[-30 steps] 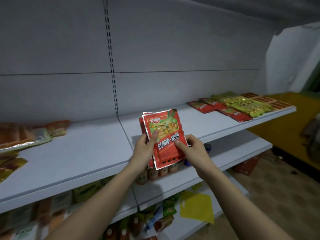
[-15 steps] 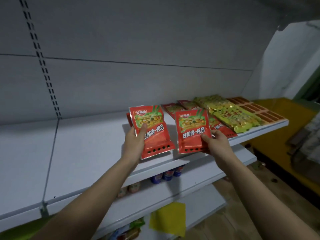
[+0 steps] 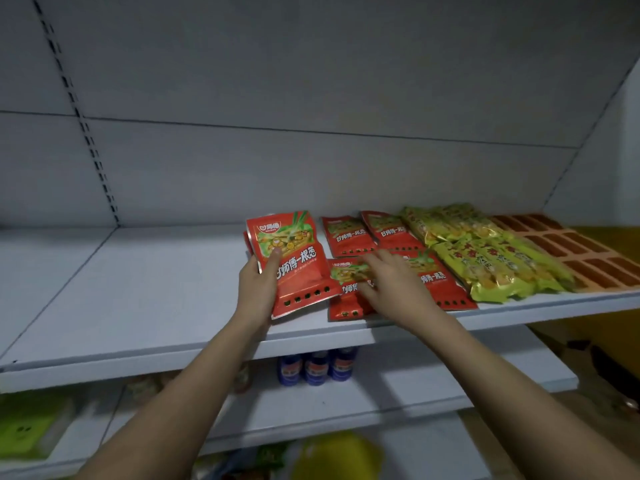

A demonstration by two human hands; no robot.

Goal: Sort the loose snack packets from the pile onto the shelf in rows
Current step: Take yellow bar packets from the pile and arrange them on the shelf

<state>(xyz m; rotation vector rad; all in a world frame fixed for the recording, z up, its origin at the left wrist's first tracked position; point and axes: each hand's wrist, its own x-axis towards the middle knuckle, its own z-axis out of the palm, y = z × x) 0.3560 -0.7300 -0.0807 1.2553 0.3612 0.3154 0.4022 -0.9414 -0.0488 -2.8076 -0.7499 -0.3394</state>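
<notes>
My left hand (image 3: 258, 289) grips a small stack of red snack packets (image 3: 294, 261), tilted up above the white shelf (image 3: 138, 299). My right hand (image 3: 391, 285) lies flat with fingers spread on a red packet (image 3: 348, 292) that rests on the shelf near the front edge. That packet sits beside a front-row red packet (image 3: 440, 282). Two more red packets (image 3: 349, 237) lie behind it in a back row.
Yellow-green packets (image 3: 485, 251) and brown-orange packets (image 3: 568, 251) fill the shelf's right end. The left half of the shelf is bare. Blue bottles (image 3: 315, 367) stand on the shelf below. A slotted upright (image 3: 83, 126) runs up the back panel.
My right hand has set its red packet down flat on the shelf beside the other red ones and let its fingers open. The view has moved closer to the shelf's right side.
</notes>
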